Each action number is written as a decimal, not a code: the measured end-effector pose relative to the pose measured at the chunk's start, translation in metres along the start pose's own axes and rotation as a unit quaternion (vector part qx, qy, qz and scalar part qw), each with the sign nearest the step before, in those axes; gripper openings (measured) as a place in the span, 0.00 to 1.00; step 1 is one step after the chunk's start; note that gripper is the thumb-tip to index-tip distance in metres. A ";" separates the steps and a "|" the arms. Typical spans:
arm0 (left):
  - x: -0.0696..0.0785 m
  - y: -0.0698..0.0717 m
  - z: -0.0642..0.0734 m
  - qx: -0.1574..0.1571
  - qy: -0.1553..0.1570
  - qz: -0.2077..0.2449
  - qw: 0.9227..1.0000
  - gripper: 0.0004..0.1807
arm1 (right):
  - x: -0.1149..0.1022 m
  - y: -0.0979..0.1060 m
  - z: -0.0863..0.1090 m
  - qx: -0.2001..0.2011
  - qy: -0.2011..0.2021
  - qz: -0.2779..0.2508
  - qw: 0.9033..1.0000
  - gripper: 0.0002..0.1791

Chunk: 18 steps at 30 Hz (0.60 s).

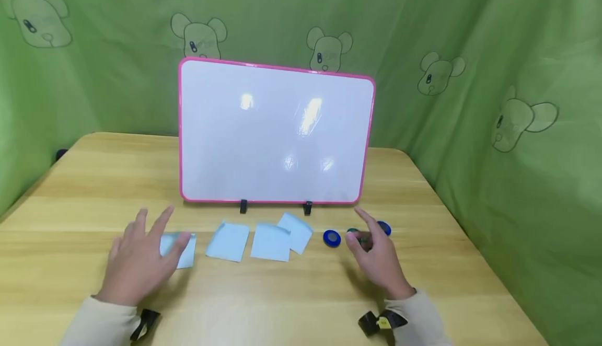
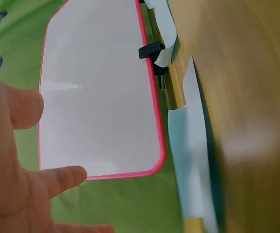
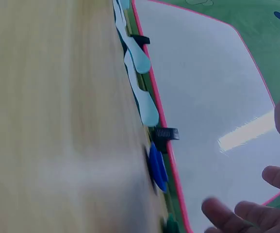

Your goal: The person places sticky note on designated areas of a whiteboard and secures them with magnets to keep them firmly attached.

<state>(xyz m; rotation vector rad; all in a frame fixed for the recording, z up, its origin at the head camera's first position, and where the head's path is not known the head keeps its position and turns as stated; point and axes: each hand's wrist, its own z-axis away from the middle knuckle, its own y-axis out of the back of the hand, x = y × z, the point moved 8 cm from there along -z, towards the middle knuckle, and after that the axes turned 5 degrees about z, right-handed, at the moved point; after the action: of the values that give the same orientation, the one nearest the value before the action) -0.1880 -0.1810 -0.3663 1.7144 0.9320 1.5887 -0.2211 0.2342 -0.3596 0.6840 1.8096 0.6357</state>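
My left hand (image 1: 138, 262) hovers over the leftmost light blue sticky note (image 1: 187, 256), its fingers spread and holding nothing. In the left wrist view, that hand's thumb and fingers stand apart in front of the whiteboard. More light blue notes, one standalone (image 1: 228, 242) and two overlapping (image 1: 270, 245), lie toward the middle with slightly curled edges. My right hand (image 1: 382, 265) is above round magnets, a blue one (image 1: 332, 238) to its left and another blue one (image 1: 384, 228) behind it. A green magnet (image 1: 352, 230) is partly hidden by its fingers. In the right wrist view, those fingers are loose, with nothing between them.
A pink-framed whiteboard (image 1: 273, 142) stands upright behind the notes, on black supports (image 1: 243, 206) at its bottom edge. The wooden table (image 1: 263, 304) extends around it. Green curtains (image 1: 517, 205) with bear-like drawings hang at the back and sides.
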 end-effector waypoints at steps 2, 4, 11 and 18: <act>-0.006 0.000 -0.002 -0.003 0.004 0.016 1.000 0.43 | 0.002 -0.005 0.001 -0.010 -0.016 -0.046 0.999 0.30; -0.014 -0.001 -0.003 -0.013 0.015 0.030 0.999 0.45 | 0.004 -0.011 0.003 -0.030 -0.035 -0.078 0.996 0.29; -0.039 -0.004 -0.009 -0.055 0.036 0.046 0.997 0.49 | 0.007 -0.026 0.008 -0.094 -0.075 -0.120 0.985 0.32; -0.046 -0.007 -0.015 -0.089 0.035 0.030 0.995 0.50 | 0.009 -0.038 0.007 -0.160 -0.096 -0.122 0.975 0.33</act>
<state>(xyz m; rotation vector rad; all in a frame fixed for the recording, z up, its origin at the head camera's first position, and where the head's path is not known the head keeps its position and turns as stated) -0.2045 -0.2154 -0.3969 1.5853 0.7520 1.7257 -0.2228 0.2152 -0.3945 0.2901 1.5347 0.6527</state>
